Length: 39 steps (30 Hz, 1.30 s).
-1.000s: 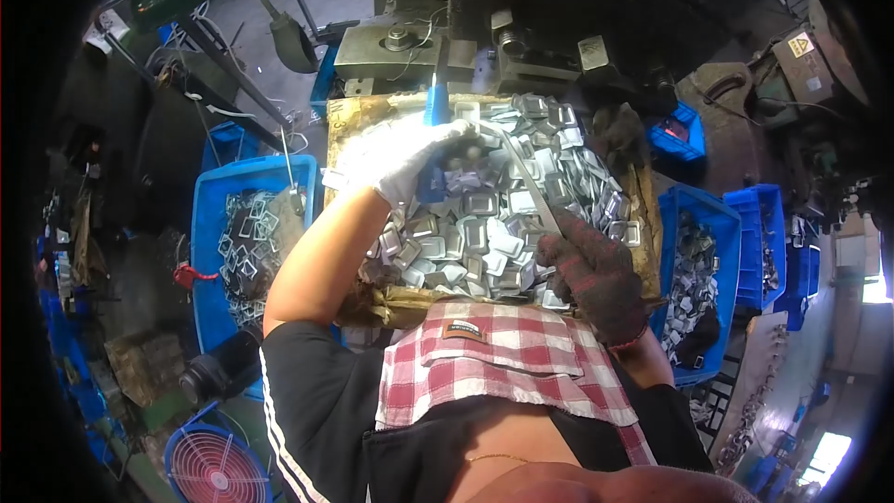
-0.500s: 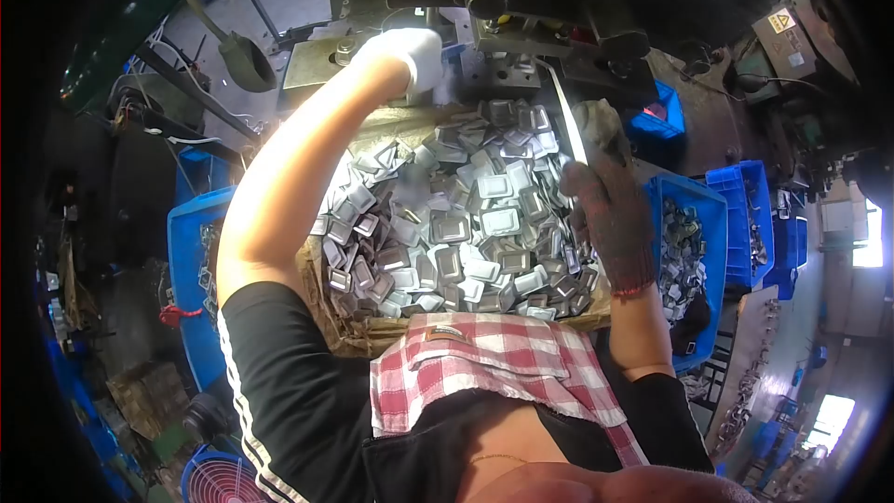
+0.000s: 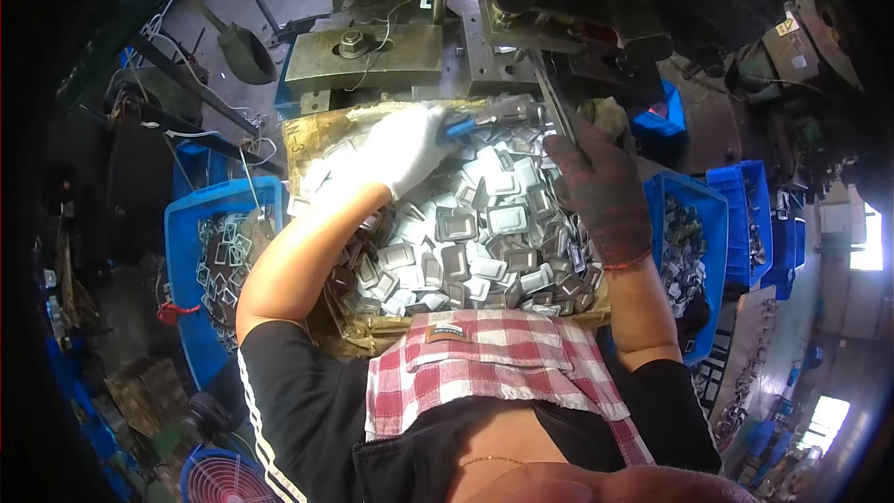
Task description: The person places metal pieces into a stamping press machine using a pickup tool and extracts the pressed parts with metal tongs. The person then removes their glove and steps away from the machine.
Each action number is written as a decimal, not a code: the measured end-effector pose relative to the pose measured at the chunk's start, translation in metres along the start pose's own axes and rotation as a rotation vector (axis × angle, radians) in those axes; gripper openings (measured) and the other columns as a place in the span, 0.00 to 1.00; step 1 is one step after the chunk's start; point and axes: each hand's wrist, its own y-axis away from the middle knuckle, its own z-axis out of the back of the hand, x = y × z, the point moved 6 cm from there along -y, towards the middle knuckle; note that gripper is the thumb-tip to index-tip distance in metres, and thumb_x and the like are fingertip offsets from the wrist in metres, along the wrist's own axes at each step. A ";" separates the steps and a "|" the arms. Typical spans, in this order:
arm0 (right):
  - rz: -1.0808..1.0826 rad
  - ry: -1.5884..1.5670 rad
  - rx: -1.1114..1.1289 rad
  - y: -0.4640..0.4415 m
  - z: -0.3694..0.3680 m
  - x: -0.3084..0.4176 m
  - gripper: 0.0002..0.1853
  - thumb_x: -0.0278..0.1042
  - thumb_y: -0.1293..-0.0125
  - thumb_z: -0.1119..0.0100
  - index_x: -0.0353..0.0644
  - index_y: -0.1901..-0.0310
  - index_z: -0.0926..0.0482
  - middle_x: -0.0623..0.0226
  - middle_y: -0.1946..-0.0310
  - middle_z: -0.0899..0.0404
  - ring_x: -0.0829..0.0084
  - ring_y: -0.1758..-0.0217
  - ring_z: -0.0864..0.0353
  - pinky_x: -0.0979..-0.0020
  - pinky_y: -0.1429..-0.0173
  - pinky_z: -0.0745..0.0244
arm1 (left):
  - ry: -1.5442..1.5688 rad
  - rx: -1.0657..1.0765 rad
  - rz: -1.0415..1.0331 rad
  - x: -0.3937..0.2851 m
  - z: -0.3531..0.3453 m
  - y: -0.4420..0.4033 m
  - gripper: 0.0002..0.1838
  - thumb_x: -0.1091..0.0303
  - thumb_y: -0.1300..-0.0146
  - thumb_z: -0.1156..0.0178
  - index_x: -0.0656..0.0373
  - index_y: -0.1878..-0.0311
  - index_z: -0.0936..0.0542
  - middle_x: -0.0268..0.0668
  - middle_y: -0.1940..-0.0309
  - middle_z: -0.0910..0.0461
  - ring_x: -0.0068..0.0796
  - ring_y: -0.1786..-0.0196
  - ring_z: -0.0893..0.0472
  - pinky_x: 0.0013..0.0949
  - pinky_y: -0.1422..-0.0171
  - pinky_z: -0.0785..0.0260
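My left hand (image 3: 405, 149), in a white glove, is closed around a small blue tool (image 3: 458, 129) above the upper left of a heap of small rectangular metal parts (image 3: 456, 228). The heap lies in a box with a brown, worn rim (image 3: 307, 121). My right hand (image 3: 601, 191), in a dark knitted glove, grips a long thin metal strip (image 3: 551, 93) at the heap's right side. The strip's far end reaches up to the machine's metal block (image 3: 507, 61).
Blue bins of metal parts stand left (image 3: 177, 233) and right (image 3: 712, 251) of the box. Behind it is a machine plate with a bolt (image 3: 363, 54). A fan (image 3: 223, 480) is at the lower left, and another blue bin (image 3: 740, 186) farther right.
My left hand went forward to the machine, then came back over the heap with the blue tool. My right hand moved forward with the strip, whose far end is now at the machine.
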 end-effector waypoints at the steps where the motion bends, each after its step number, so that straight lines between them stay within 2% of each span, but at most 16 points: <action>1: 0.033 0.050 -0.043 0.000 0.003 -0.003 0.17 0.40 0.31 0.36 0.47 0.43 0.17 0.69 0.68 0.18 0.81 0.79 0.28 0.74 0.73 0.29 | -0.008 -0.006 0.012 0.000 0.000 0.000 0.14 0.60 0.34 0.39 0.60 0.53 0.18 0.50 0.59 0.17 0.51 0.55 0.16 0.48 0.48 0.24; 5: 0.108 0.171 -0.086 0.004 0.021 -0.034 0.13 0.37 0.31 0.36 0.44 0.48 0.18 0.65 0.64 0.16 0.71 0.70 0.21 0.70 0.67 0.26 | 0.022 -0.050 0.005 0.004 -0.002 0.006 0.12 0.62 0.34 0.41 0.62 0.56 0.18 0.51 0.64 0.16 0.52 0.58 0.16 0.49 0.50 0.24; 7: -0.082 -0.020 -0.033 0.003 0.033 -0.027 0.11 0.34 0.32 0.36 0.43 0.50 0.17 0.64 0.63 0.15 0.70 0.67 0.19 0.69 0.66 0.25 | 0.036 -0.022 0.036 0.007 0.000 0.010 0.16 0.58 0.33 0.39 0.61 0.53 0.18 0.52 0.62 0.16 0.51 0.57 0.15 0.47 0.50 0.24; 10: -0.479 -0.353 -0.021 0.030 0.050 -0.013 0.13 0.29 0.32 0.38 0.44 0.46 0.17 0.70 0.67 0.16 0.83 0.73 0.26 0.77 0.71 0.30 | 0.171 -0.052 0.107 0.022 0.001 0.018 0.18 0.56 0.33 0.38 0.62 0.52 0.18 0.51 0.62 0.15 0.47 0.58 0.14 0.44 0.51 0.24; 14: -0.448 -0.282 -0.051 0.066 0.059 -0.031 0.19 0.29 0.29 0.39 0.44 0.38 0.19 0.76 0.69 0.19 0.89 0.75 0.31 0.81 0.71 0.34 | 0.364 -0.128 0.275 0.019 0.035 0.048 0.16 0.58 0.34 0.38 0.62 0.53 0.18 0.45 0.64 0.16 0.36 0.62 0.16 0.38 0.54 0.26; 16: -0.453 -0.310 -0.058 0.086 0.056 -0.043 0.20 0.31 0.28 0.38 0.43 0.36 0.20 0.77 0.69 0.20 0.89 0.73 0.30 0.81 0.70 0.34 | 0.489 -0.321 0.297 0.040 0.030 0.061 0.13 0.61 0.33 0.38 0.61 0.52 0.18 0.34 0.64 0.17 0.23 0.63 0.20 0.31 0.56 0.28; 18: -0.512 -0.355 -0.052 0.108 0.049 -0.055 0.19 0.33 0.28 0.37 0.42 0.37 0.20 0.77 0.68 0.19 0.88 0.71 0.27 0.80 0.69 0.32 | 0.757 -0.419 0.334 0.057 0.019 0.077 0.15 0.59 0.30 0.38 0.61 0.51 0.18 0.32 0.65 0.18 0.22 0.64 0.21 0.29 0.57 0.28; 19: -0.393 -0.328 -0.091 0.117 0.044 -0.068 0.19 0.33 0.29 0.36 0.48 0.38 0.18 0.70 0.66 0.17 0.84 0.76 0.27 0.76 0.73 0.30 | 0.854 -0.475 0.325 0.065 0.015 0.082 0.17 0.56 0.29 0.38 0.62 0.50 0.18 0.31 0.66 0.19 0.22 0.65 0.22 0.28 0.58 0.28; 22: -0.029 -0.002 -0.152 0.132 0.041 -0.069 0.19 0.32 0.29 0.36 0.46 0.37 0.19 0.66 0.58 0.15 0.78 0.63 0.19 0.72 0.58 0.22 | 0.820 -0.568 0.373 0.085 0.011 0.095 0.18 0.53 0.28 0.38 0.61 0.55 0.18 0.32 0.69 0.19 0.22 0.66 0.21 0.29 0.60 0.28; 23: -0.107 -0.015 -0.083 0.138 0.041 -0.067 0.19 0.32 0.30 0.37 0.45 0.38 0.20 0.60 0.52 0.14 0.71 0.50 0.16 0.67 0.44 0.23 | 0.767 -0.579 0.348 0.089 0.010 0.094 0.18 0.52 0.28 0.38 0.61 0.56 0.19 0.31 0.69 0.19 0.22 0.67 0.22 0.29 0.62 0.29; 25: -0.169 0.023 -0.056 0.141 0.036 -0.063 0.20 0.36 0.29 0.38 0.46 0.37 0.20 0.56 0.51 0.15 0.65 0.49 0.15 0.64 0.45 0.23 | 0.663 -0.625 0.287 0.095 0.010 0.091 0.18 0.52 0.28 0.39 0.60 0.59 0.19 0.31 0.70 0.20 0.21 0.69 0.22 0.28 0.64 0.29; 28: -0.225 0.046 -0.005 0.141 0.037 -0.060 0.21 0.42 0.29 0.40 0.48 0.37 0.21 0.50 0.49 0.16 0.54 0.46 0.15 0.59 0.43 0.24 | 0.647 -0.599 0.376 0.087 0.022 0.090 0.20 0.51 0.29 0.39 0.61 0.62 0.20 0.33 0.73 0.21 0.25 0.70 0.23 0.32 0.63 0.30; 30: -0.237 0.044 0.012 0.142 0.037 -0.064 0.22 0.45 0.29 0.41 0.49 0.37 0.22 0.48 0.48 0.17 0.49 0.44 0.17 0.57 0.41 0.25 | 0.775 -0.600 0.405 0.078 0.028 0.094 0.19 0.51 0.29 0.39 0.57 0.68 0.24 0.30 0.80 0.26 0.20 0.79 0.29 0.29 0.73 0.36; 35: -0.225 0.056 -0.017 0.143 0.027 -0.084 0.22 0.46 0.30 0.41 0.49 0.38 0.22 0.44 0.47 0.18 0.44 0.43 0.19 0.55 0.41 0.25 | 0.397 -0.377 0.510 0.085 0.035 0.100 0.24 0.49 0.32 0.37 0.64 0.49 0.22 0.39 0.75 0.20 0.31 0.75 0.21 0.36 0.68 0.29; 36: -0.232 0.064 -0.009 0.142 0.028 -0.083 0.22 0.46 0.30 0.40 0.49 0.38 0.22 0.44 0.48 0.18 0.44 0.43 0.19 0.55 0.41 0.25 | 0.314 -0.305 0.546 0.063 0.042 0.109 0.30 0.48 0.34 0.37 0.66 0.42 0.25 0.47 0.66 0.17 0.40 0.64 0.16 0.41 0.57 0.25; 39: -0.169 0.054 -0.020 0.135 0.024 -0.086 0.22 0.45 0.30 0.39 0.48 0.38 0.22 0.44 0.50 0.17 0.45 0.45 0.18 0.55 0.43 0.24 | 0.094 -0.284 0.445 0.084 0.027 0.102 0.34 0.43 0.33 0.40 0.65 0.38 0.25 0.56 0.49 0.19 0.49 0.44 0.18 0.45 0.38 0.28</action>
